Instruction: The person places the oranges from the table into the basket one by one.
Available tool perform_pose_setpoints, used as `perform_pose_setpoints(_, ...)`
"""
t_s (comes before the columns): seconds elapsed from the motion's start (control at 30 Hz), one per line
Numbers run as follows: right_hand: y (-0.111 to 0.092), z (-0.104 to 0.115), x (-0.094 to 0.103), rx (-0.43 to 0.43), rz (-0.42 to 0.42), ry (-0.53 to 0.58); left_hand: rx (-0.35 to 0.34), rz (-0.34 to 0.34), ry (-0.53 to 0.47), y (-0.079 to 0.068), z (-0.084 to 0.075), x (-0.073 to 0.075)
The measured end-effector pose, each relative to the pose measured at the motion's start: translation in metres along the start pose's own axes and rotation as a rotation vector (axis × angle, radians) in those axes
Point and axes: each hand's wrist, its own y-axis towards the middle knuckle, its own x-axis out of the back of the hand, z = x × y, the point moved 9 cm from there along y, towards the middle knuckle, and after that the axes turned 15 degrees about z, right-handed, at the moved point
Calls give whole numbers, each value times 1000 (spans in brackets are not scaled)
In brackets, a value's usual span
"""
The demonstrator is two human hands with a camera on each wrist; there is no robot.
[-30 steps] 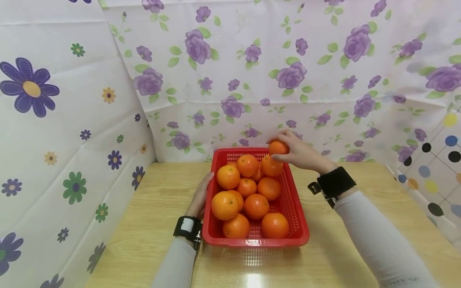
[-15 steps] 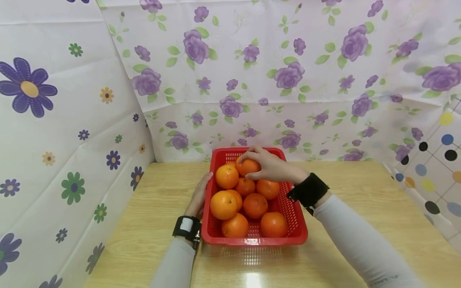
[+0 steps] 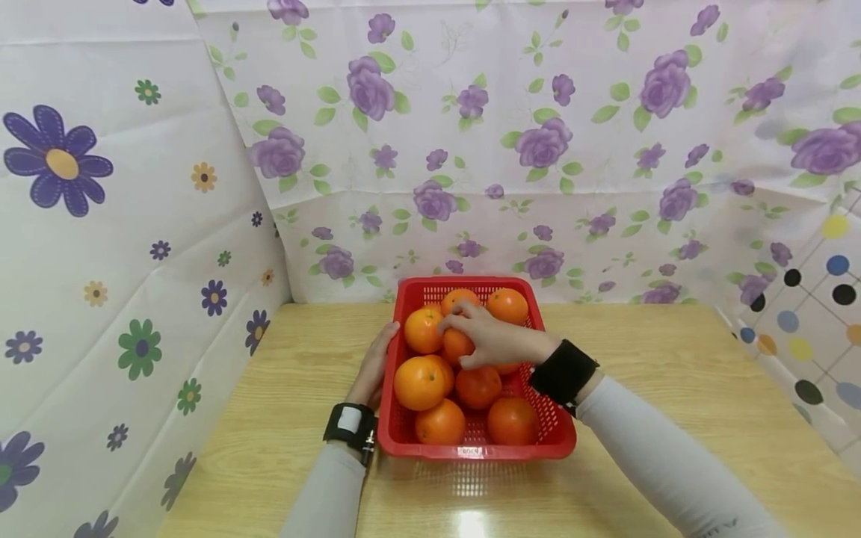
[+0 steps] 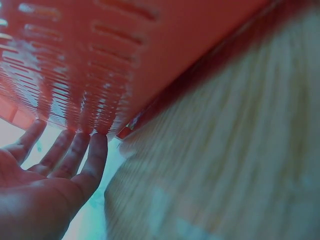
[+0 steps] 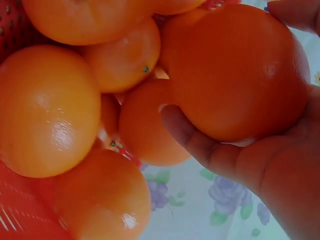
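Note:
A red slotted plastic basket (image 3: 474,451) with several oranges in it stands on the wooden table. My right hand (image 3: 494,340) grips one orange (image 3: 457,346) over the middle of the pile; the right wrist view shows this orange (image 5: 240,75) large between the thumb and fingers. My left hand (image 3: 372,368) lies along the basket's left side. In the left wrist view its fingertips (image 4: 100,142) touch the slotted wall (image 4: 75,85), the fingers nearly straight. Other oranges sit close around the held one, among them a back right orange (image 3: 507,305) and a left orange (image 3: 420,382).
The wooden table (image 3: 303,336) reaches out on both sides of the basket. A flowered cloth (image 3: 430,149) hangs behind it, with a second flowered cloth (image 3: 134,224) on the left. A dotted cloth (image 3: 807,321) borders the right side.
My right hand has carried the orange from above the back right corner leftward, then nearer and down to the middle of the pile. The left hand and the basket have stayed in place.

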Motion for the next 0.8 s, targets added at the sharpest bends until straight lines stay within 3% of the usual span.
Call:
perform_pose_setpoints(0.2,5,-6,-12,-59,46,-17,5,-8,8,0,-1,0)
perform_pose_setpoints(0.8,8,-10,-12,-93,-38,-85,19,-14,31,-1,-1,3)
